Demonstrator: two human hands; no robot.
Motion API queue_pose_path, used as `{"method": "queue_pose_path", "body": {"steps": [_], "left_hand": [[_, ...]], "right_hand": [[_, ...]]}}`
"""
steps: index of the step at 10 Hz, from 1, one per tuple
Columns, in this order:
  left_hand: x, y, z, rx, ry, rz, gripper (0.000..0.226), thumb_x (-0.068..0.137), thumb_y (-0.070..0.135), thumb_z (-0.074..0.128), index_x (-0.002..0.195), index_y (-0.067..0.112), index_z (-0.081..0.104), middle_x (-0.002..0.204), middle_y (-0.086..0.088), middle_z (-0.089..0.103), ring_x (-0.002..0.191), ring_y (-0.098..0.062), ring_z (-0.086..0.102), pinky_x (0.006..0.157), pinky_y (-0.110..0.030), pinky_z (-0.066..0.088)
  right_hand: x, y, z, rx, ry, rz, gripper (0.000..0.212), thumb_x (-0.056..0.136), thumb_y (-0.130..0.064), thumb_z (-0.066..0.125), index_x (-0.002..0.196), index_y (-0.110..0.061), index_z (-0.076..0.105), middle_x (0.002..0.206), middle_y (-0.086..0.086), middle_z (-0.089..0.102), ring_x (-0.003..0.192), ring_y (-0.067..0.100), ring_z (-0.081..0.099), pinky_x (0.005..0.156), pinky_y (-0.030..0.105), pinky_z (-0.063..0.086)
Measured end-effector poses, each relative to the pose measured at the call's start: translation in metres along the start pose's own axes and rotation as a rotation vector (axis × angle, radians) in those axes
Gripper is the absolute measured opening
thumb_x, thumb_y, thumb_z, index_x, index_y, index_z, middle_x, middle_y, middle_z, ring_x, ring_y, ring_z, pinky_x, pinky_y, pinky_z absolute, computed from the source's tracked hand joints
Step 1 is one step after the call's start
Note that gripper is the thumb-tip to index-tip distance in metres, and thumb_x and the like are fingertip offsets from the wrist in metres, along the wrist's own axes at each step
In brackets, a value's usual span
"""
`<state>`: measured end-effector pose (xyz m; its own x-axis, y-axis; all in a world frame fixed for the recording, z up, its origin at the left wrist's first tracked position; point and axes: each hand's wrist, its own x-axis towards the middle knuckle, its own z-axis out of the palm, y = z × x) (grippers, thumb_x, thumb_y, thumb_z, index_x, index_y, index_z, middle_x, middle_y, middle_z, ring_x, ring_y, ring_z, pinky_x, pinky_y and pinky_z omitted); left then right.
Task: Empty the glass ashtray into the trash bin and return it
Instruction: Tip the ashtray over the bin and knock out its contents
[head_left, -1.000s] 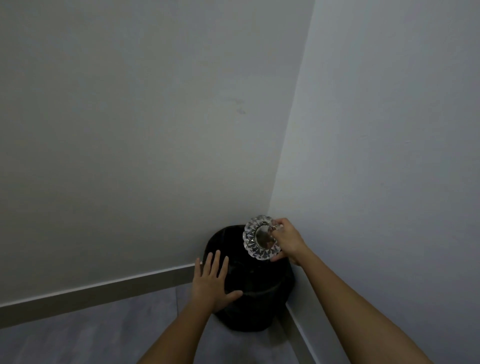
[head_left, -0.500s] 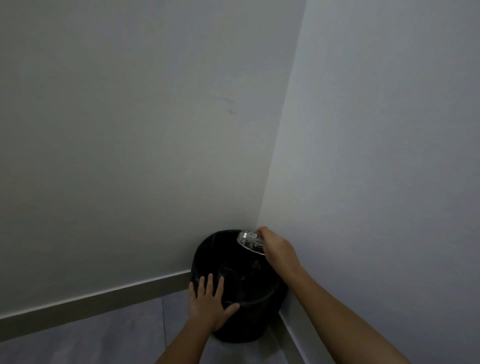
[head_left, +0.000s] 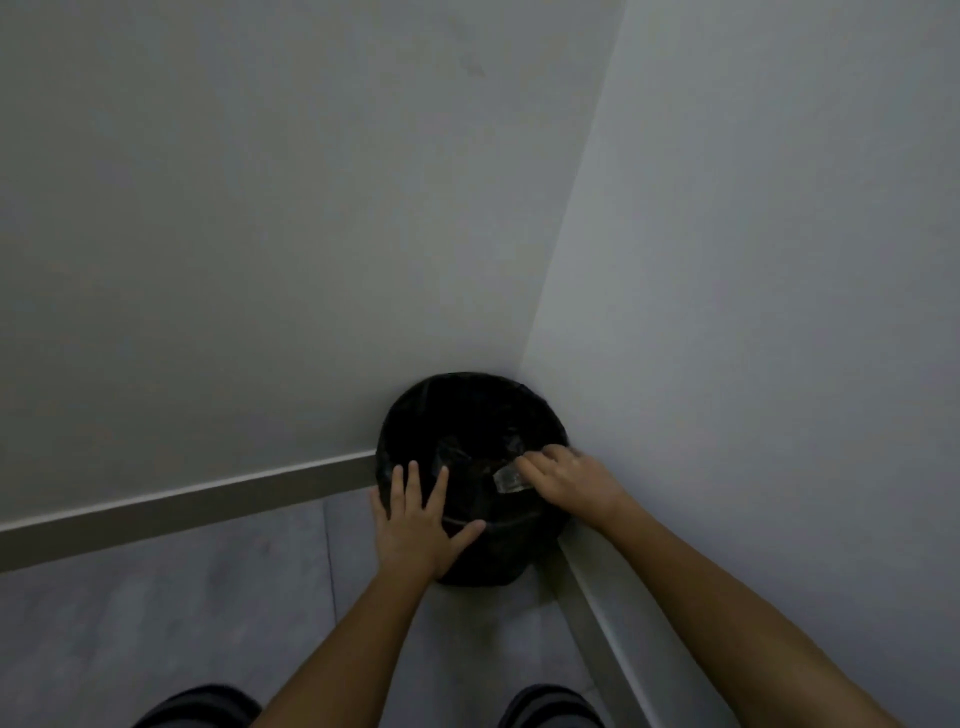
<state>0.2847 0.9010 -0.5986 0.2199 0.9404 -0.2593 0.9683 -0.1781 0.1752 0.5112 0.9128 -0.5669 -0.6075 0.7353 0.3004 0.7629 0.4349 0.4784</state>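
Head view: our right hand (head_left: 569, 480) clamps the glass ashtray (head_left: 508, 478), mostly hidden, over the round black bag-lined trash bin (head_left: 467, 410) in the corner. Our left hand (head_left: 415, 519) lies open, fingers spread, on the bin's near rim.

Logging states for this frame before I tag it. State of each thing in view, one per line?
glass ashtray: held over the bin's opening, mostly hidden by the hand, tilt unclear
trash bin: upright in the wall corner, open top, black liner
right hand: closed on the ashtray
left hand: flat, fingers spread, on the bin's near rim
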Motion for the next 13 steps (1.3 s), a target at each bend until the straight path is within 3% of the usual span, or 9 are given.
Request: {"method": "queue_pose_path", "body": {"steps": [2,5,6,7,8,9,11,12,13], "left_hand": [[-0.001,0.004,-0.002,0.032,-0.003,-0.016,0.091,0.081,0.082,0.019,0.150,0.032,-0.012,0.160,-0.010,-0.015,0.146,-0.029,-0.018,0.115,-0.055,-0.006],[0.000,0.003,-0.001,0.057,-0.002,-0.039,0.091,0.080,0.082,0.015,0.151,0.031,-0.011,0.161,-0.011,-0.009,0.146,-0.030,-0.015,0.115,-0.056,-0.006],[0.001,0.004,-0.003,0.054,-0.013,-0.044,0.091,0.080,0.082,0.015,0.151,0.031,-0.010,0.161,-0.011,-0.009,0.146,-0.031,-0.016,0.114,-0.056,-0.007],[0.000,0.005,-0.001,0.071,-0.019,-0.042,0.092,0.079,0.083,0.015,0.151,0.031,-0.011,0.161,-0.011,-0.010,0.146,-0.031,-0.017,0.115,-0.056,-0.007],[0.001,0.004,-0.001,0.075,-0.005,-0.049,0.092,0.079,0.083,0.014,0.151,0.031,-0.011,0.161,-0.011,-0.010,0.146,-0.031,-0.017,0.115,-0.055,-0.007],[0.002,0.004,-0.001,0.081,-0.002,-0.054,0.092,0.079,0.083,0.013,0.150,0.031,-0.011,0.161,-0.011,-0.010,0.146,-0.031,-0.017,0.115,-0.055,-0.007],[0.002,0.005,-0.002,0.080,-0.004,-0.057,0.091,0.080,0.083,0.015,0.151,0.031,-0.010,0.161,-0.011,-0.008,0.146,-0.031,-0.016,0.115,-0.055,-0.006],[0.001,0.006,-0.002,0.088,0.009,-0.057,0.091,0.080,0.083,0.014,0.151,0.031,-0.009,0.161,-0.011,-0.007,0.146,-0.031,-0.015,0.115,-0.055,-0.005],[0.001,0.004,-0.001,0.070,0.012,-0.054,0.091,0.080,0.082,0.015,0.151,0.031,-0.008,0.161,-0.011,-0.006,0.146,-0.031,-0.015,0.115,-0.055,-0.005]], "right_hand": [[-0.018,-0.001,0.000,-0.005,0.105,-0.134,0.027,0.098,-0.008,0.034,0.098,-0.016,0.059,0.087,0.000,0.072,0.072,0.023,0.069,0.051,0.029,0.056],[-0.006,-0.002,-0.006,-0.135,0.065,-0.111,0.026,0.096,-0.002,0.042,0.089,-0.012,0.065,0.077,0.005,0.069,0.061,0.023,0.065,0.082,0.065,0.051],[-0.005,0.000,-0.003,-0.142,0.070,-0.058,0.027,0.097,-0.001,0.038,0.092,-0.010,0.063,0.082,0.007,0.071,0.060,0.024,0.065,0.083,0.067,0.050],[-0.012,0.000,-0.004,-0.215,0.048,-0.218,0.016,0.090,-0.001,0.050,0.094,-0.011,0.061,0.081,0.006,0.068,0.061,0.026,0.064,0.091,0.066,0.048],[-0.002,0.003,-0.006,-0.182,0.062,-0.048,0.018,0.094,0.001,0.044,0.093,-0.011,0.058,0.078,0.005,0.069,0.056,0.023,0.061,0.090,0.066,0.048],[-0.004,-0.002,-0.005,-0.212,0.025,-0.149,0.017,0.090,0.000,0.050,0.090,-0.012,0.061,0.073,0.005,0.066,0.055,0.024,0.061,0.089,0.066,0.048],[-0.007,-0.005,0.000,-0.208,-0.034,0.018,0.014,0.087,0.001,0.055,0.091,-0.010,0.062,0.082,0.006,0.070,0.058,0.025,0.063,0.088,0.074,0.044],[-0.009,-0.012,-0.001,-0.222,0.004,-0.111,0.013,0.089,-0.001,0.054,0.091,-0.012,0.061,0.081,0.005,0.068,0.058,0.026,0.062,0.087,0.069,0.047],[0.000,-0.012,-0.003,-0.180,-0.014,0.087,0.022,0.087,-0.001,0.048,0.092,-0.012,0.067,0.085,0.005,0.073,0.062,0.025,0.068,0.082,0.072,0.048]]}}
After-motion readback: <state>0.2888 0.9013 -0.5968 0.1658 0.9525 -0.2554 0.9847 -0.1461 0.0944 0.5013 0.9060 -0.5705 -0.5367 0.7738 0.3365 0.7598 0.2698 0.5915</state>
